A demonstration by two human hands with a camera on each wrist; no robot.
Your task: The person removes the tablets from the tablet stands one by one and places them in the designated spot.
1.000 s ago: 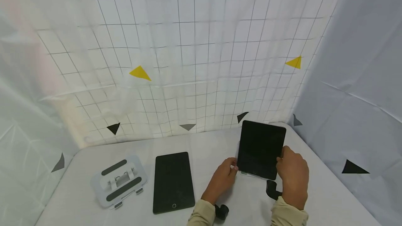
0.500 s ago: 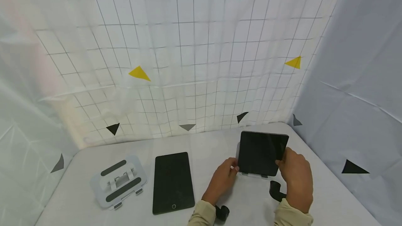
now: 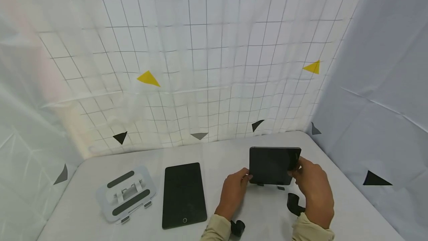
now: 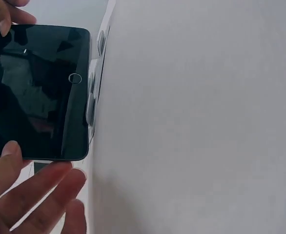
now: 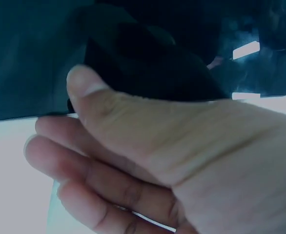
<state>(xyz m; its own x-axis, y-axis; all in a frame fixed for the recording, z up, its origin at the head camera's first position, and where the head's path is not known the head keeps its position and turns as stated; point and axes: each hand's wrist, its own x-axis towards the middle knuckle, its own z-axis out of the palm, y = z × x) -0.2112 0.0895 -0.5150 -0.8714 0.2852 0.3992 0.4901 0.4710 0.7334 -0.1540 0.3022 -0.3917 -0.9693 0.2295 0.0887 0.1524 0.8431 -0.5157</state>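
A black tablet point(image 3: 272, 164) leans back, tilted, in front of me at the right of the table. My left hand point(image 3: 234, 192) pinches its left edge near the lower corner, thumb point(image 4: 11, 148) on the screen and fingers below. With the thumb on the glass and fingers behind, my right hand point(image 3: 312, 189) pinches the right edge. Under the tablet's lower edge show the padded lip hooks of a pale tablet stand point(image 4: 90, 109); most of that stand is hidden. The home button point(image 4: 75, 78) sits at the lower end, close to the hooks.
A second black tablet point(image 3: 184, 196) lies flat to the left of my left hand. Farther left lies a folded pale blue stand point(image 3: 128, 194) with grey pads. White sheeting with a grid point(image 3: 217, 66) rises behind the table point(image 3: 227, 151).
The tablet's top has tipped back and away, and the whole tablet has shifted slightly left. The stand's hooks have come into sight below it. Both hands keep hold near its edges.
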